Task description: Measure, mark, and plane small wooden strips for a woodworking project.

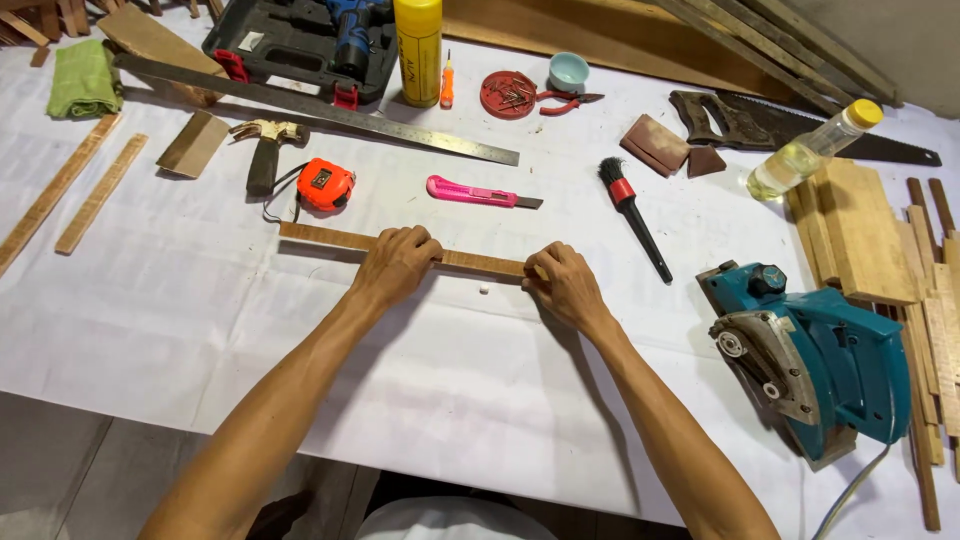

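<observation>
Nearest, both hands are pressing a wood strip flat on the white surface: left hand [398,262] is closing its grip over the strip [330,238] midway, right hand [563,283] is pinching its end. Just beyond are lying a tape measure [326,184] and pink knife [480,193]. Uneven pressure could probably slide the strip askew.

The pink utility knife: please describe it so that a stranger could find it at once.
Start at the long steel ruler lying slantwise across the white table cover. Just below its right end, above the wooden strip under both hands, lies the pink utility knife. It is the only pink thing, right of the orange tape measure.
</observation>
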